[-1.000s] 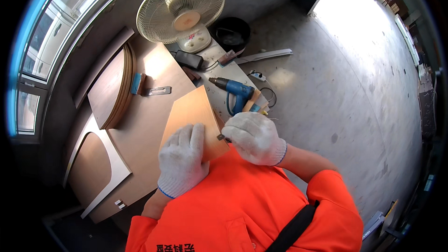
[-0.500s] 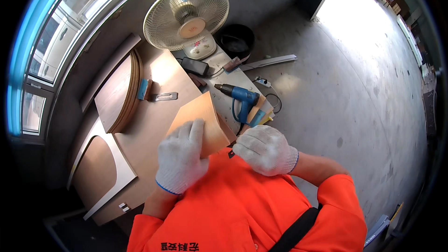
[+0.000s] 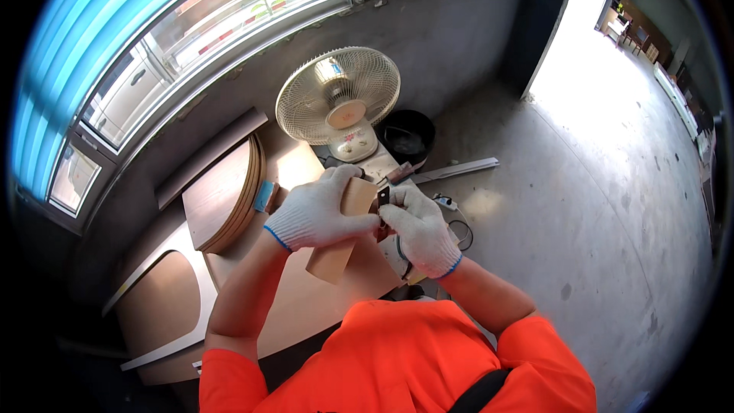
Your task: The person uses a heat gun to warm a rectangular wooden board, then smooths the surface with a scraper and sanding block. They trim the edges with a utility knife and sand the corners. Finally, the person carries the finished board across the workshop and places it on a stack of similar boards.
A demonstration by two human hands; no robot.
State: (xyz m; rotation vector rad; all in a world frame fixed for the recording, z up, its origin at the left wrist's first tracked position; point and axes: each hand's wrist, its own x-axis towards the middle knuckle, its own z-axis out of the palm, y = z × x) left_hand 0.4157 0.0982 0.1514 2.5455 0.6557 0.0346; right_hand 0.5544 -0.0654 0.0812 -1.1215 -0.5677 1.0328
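Both my hands wear white knit gloves. My left hand (image 3: pixel 315 213) grips a light brown wooden panel (image 3: pixel 338 252), which is lifted off the workbench and seen nearly edge-on. My right hand (image 3: pixel 419 228) pinches a small dark tool (image 3: pixel 383 198) against the panel's upper right edge. The two hands are close together, raised in front of my orange shirt.
A pale wooden workbench (image 3: pixel 298 306) lies below the hands. Curved wood panels (image 3: pixel 223 197) stack at its left. A white table fan (image 3: pixel 339 104) stands at the far end, with a black bucket (image 3: pixel 407 138) on the concrete floor beside it. A window runs along the left wall.
The panel has been lifted off the bench and turned nearly edge-on. Both hands rose with it, and the view tilted up toward the window. The blue drill is no longer visible.
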